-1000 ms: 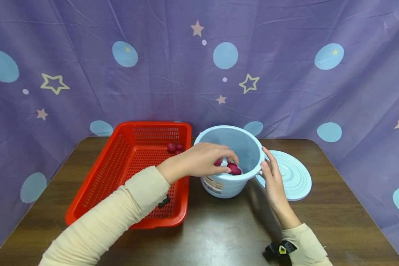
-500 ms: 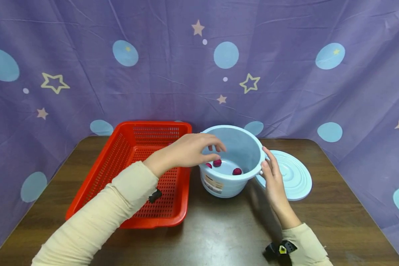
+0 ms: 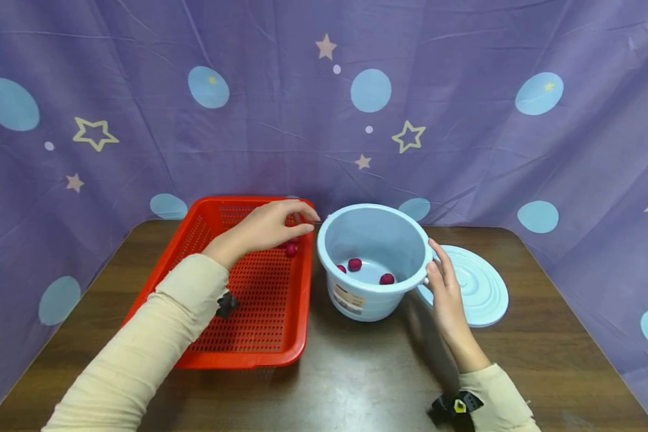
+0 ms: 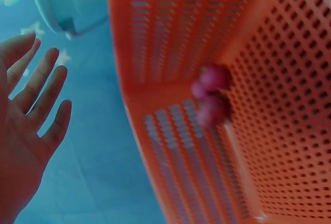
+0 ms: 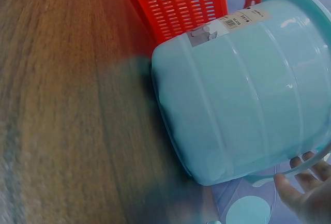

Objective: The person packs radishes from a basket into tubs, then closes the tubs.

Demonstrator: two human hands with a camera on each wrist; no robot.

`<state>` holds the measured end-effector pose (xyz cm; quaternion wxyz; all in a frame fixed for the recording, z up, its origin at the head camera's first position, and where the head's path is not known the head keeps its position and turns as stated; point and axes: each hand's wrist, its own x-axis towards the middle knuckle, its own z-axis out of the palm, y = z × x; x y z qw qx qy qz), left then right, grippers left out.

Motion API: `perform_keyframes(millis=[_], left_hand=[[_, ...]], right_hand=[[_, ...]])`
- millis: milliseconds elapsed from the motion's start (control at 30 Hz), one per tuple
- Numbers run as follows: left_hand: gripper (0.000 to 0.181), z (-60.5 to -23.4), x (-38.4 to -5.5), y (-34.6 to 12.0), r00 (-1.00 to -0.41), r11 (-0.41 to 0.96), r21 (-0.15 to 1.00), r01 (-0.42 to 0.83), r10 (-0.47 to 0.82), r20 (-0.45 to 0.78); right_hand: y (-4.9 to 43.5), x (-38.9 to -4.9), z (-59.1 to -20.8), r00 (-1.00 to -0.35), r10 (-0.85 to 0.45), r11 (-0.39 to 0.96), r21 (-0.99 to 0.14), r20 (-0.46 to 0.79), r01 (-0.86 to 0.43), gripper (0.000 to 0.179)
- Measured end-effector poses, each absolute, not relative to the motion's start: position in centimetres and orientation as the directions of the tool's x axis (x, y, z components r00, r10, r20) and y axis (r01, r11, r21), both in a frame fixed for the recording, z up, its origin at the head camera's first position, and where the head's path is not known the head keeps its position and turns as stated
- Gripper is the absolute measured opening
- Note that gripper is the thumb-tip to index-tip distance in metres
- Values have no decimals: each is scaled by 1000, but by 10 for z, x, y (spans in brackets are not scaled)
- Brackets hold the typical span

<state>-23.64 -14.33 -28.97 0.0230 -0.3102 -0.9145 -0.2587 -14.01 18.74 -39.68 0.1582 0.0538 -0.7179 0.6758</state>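
Note:
My left hand (image 3: 270, 227) hovers over the far right corner of the red plastic basket (image 3: 298, 327), fingers relaxed and holding nothing. Several small round magenta radishes (image 4: 213, 78) lie in that corner in the left wrist view; the hand partly hides them in the head view. To the right stands a light blue bucket (image 3: 369, 303), upright, with a few radishes (image 3: 354, 264) on its floor. My right hand (image 3: 449, 294) holds the bucket's right side, thumb and fingers around the handle (image 5: 302, 167) just below the rim.
A light blue round lid (image 3: 480, 291) lies on the wooden table (image 3: 351, 384), right of the bucket and partly behind my right hand. A purple curtain (image 3: 281, 108) with stars and dots hangs at the table's back edge.
My left hand has let radishes go into the bucket, then moved out of it and left to above the basket's corner. The right hand and bucket stay in place.

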Motion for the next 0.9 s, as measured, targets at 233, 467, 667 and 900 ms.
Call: perform_keyframes(millis=[233, 467, 667, 900], left_hand=[[25, -307, -252, -162, -863, 711, 504, 490, 477, 165], [25, -331, -270, -175, -895, 724, 537, 434, 415, 163], [25, -355, -283, -182, -926, 760, 536, 368, 351, 139], [33, -374, -290, -188, -973, 802, 554, 222, 217, 76]], right_hand=[[188, -140, -399, -941, 144, 76, -952, 305, -297, 48], [189, -141, -400, -941, 147, 70, -952, 306, -298, 48], [188, -140, -400, -943, 145, 81, -954, 299, -290, 49], [189, -142, -399, -943, 139, 96, -952, 303, -292, 48]])
